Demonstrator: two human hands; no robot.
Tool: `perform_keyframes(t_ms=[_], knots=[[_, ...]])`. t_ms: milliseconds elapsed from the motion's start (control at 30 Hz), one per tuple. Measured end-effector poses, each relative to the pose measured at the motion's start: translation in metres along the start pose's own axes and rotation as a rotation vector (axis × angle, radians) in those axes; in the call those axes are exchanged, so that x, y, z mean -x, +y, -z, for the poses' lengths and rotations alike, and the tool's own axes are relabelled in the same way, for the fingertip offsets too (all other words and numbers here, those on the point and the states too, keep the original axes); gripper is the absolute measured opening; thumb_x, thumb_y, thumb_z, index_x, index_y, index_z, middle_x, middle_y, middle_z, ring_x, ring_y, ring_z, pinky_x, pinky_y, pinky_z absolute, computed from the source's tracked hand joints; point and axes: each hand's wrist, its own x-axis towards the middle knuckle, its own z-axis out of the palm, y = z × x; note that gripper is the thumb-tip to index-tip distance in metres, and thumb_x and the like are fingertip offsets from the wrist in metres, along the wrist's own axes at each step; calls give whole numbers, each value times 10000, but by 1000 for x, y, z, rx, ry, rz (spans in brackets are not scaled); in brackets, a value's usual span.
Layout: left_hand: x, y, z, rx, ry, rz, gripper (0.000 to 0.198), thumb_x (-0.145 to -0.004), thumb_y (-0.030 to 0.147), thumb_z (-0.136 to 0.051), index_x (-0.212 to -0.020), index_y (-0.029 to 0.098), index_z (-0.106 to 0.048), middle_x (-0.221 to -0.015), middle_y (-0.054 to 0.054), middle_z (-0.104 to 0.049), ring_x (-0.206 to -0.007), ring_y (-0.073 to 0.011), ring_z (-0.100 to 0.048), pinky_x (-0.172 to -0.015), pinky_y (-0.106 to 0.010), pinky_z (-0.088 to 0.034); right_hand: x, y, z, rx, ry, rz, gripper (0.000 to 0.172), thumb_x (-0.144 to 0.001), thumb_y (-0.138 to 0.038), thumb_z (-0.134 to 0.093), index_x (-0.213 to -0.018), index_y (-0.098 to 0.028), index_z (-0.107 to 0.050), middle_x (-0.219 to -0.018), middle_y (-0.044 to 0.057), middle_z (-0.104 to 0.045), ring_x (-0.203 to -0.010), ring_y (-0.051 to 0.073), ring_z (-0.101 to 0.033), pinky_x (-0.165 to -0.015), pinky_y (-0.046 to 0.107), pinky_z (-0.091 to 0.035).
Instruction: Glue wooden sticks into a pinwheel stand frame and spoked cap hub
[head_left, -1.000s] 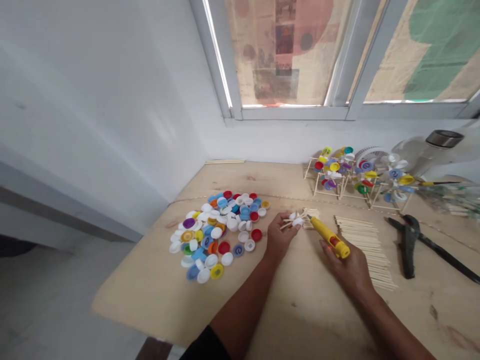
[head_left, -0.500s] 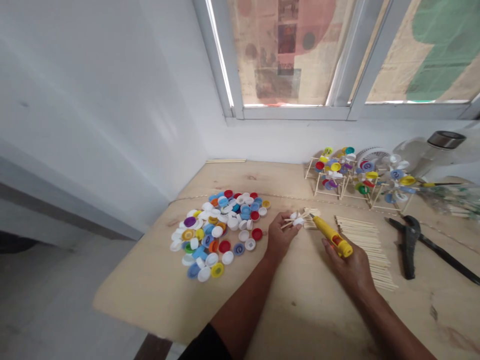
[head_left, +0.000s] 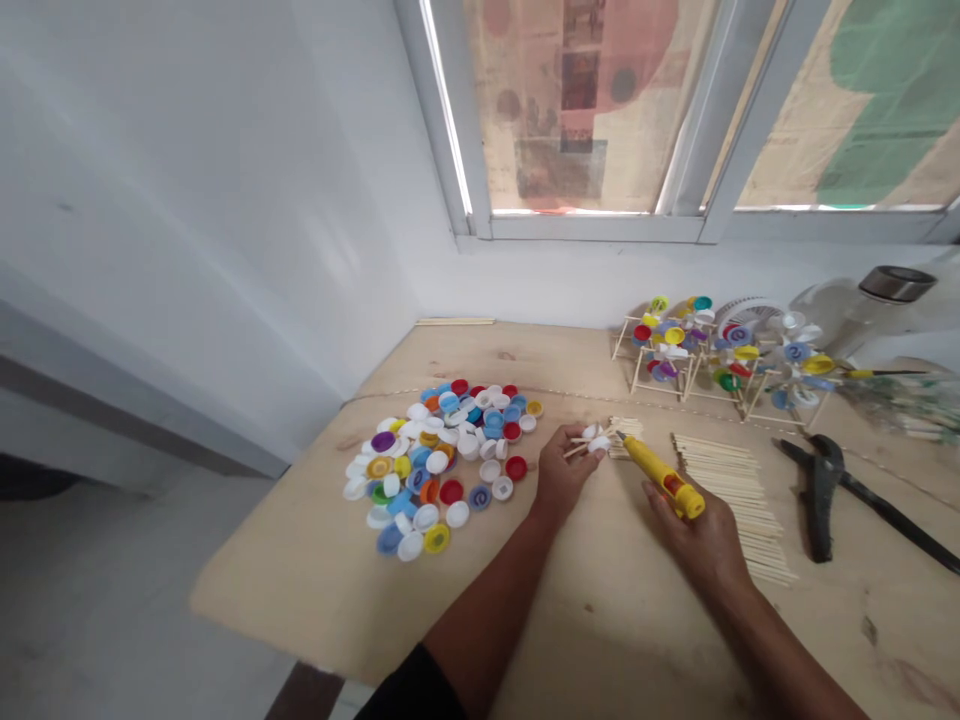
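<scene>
Pale plywood makes up the tabletop [head_left: 296, 590], which runs along a white wall [head_left: 187, 230] beneath a window [head_left: 585, 110] with printed and painted sheets showing through its panes. The person's left hand [head_left: 566, 470] is closed in a firm pinch on a small assembly of wooden sticks and white bottle caps [head_left: 592, 440], held near the middle of the tabletop. Their right hand [head_left: 701, 550] is wrapped around a yellow pen-shaped tool [head_left: 660, 478] with an orange collar. The tool's thin dark tip points at the assembly and sits just beside it, though from here I can't tell whether the two touch.

Just past that tip lies a small stack of loose sticks [head_left: 624, 437]. To the right of it, a long, neat row of sticks [head_left: 731, 500] runs toward the front of the tabletop, close to the right hand. Left of the left hand, a wide heap of plastic bottle caps [head_left: 439, 465] in white, blue, red, yellow and purple lies on the wood. Toward the back edge on the right stand several stick frames set with coloured caps [head_left: 660, 345], with a small white fan [head_left: 750, 315] and a glass jar with a metal lid [head_left: 847, 310] behind them. Black-handled pliers [head_left: 821, 495] lie near the right edge, and a few more sticks [head_left: 455, 321] rest along the back edge.
</scene>
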Motion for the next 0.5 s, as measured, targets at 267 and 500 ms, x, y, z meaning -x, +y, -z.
perform_keyframes(t_ms=[267, 500], knots=[[-1, -4, 1, -31, -12, -39, 366, -618, 324, -767, -893, 163, -588, -901, -55, -700, -851, -202, -679, -792, -332, -547, -2, 4, -3, -23, 9, -24, 375, -780, -547, -495, -765, -189, -607, -579, 3, -617, -496, 142, -546, -487, 234, -385], [0, -2, 1, -21, -25, -56, 282, -660, 281, -733, -886, 199, -587, -946, -52, -687, -880, -229, -670, -829, -372, -536, -1, 1, 1, -31, -2, -45, 344, -801, -523, -512, -793, -190, -596, -601, 35, -629, -525, 183, -573, -502, 263, -400]])
